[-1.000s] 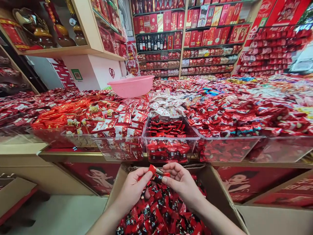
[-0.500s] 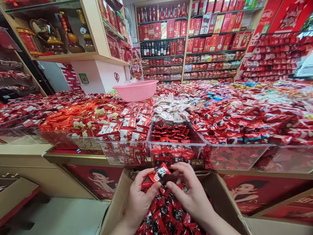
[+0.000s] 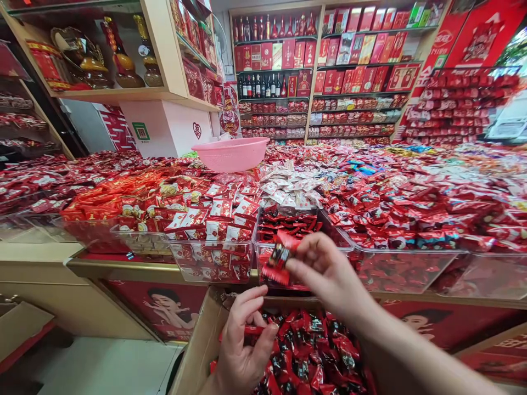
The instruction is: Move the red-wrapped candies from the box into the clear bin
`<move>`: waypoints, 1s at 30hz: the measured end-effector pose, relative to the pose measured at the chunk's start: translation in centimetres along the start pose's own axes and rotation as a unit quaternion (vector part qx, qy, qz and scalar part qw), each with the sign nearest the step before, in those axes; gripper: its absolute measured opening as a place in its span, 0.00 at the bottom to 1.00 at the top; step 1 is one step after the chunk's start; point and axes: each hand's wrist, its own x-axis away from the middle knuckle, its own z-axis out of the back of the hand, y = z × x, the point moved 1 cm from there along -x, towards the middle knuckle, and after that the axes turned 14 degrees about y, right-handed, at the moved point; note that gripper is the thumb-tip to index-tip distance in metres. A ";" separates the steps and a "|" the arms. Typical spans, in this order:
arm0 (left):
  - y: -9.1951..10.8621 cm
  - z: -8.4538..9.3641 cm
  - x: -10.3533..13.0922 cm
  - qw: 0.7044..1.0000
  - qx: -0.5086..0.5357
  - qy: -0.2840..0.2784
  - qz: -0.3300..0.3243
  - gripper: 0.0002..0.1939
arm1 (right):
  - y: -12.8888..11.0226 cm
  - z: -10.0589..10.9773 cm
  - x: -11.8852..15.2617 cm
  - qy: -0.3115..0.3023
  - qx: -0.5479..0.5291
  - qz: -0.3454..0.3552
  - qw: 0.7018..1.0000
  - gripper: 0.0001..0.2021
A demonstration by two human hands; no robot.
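My right hand (image 3: 325,269) pinches a red and black wrapped candy (image 3: 280,257) between thumb and fingers. It is in front of a clear plastic bin (image 3: 346,247) partly filled with the same kind of candy. Lower down and to the left, my left hand (image 3: 247,345) is curled, and a strip of red wrapper (image 3: 253,331) shows between its fingers and thumb. Under both hands stands an open cardboard box (image 3: 196,345), with many loose red and black candies (image 3: 302,351) in it.
Neighbouring clear bins (image 3: 209,260) hold red and white packets. A pink plastic basket (image 3: 230,156) rests on the sweets behind. Shelves of bottles and red boxes (image 3: 272,55) line the back wall, and a cabinet (image 3: 177,66) juts out at upper left.
My right hand has carried the red and black candy up and forward, away from my left hand. My left hand has dropped lower over the box and no longer touches that candy.
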 end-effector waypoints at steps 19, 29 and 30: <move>-3.4 -1.2 3.6 0.973 -0.035 0.042 0.226 0.13 | 5.0 -4.4 -11.3 -0.256 0.512 0.034 0.820 0.07; -4.9 -1.1 4.4 0.917 0.080 0.031 0.389 0.13 | 5.1 -3.3 -12.0 -0.233 0.542 0.140 0.795 0.06; -5.0 -1.1 4.3 0.914 0.085 0.033 0.395 0.14 | 5.2 -3.3 -12.0 -0.232 0.539 0.149 0.796 0.08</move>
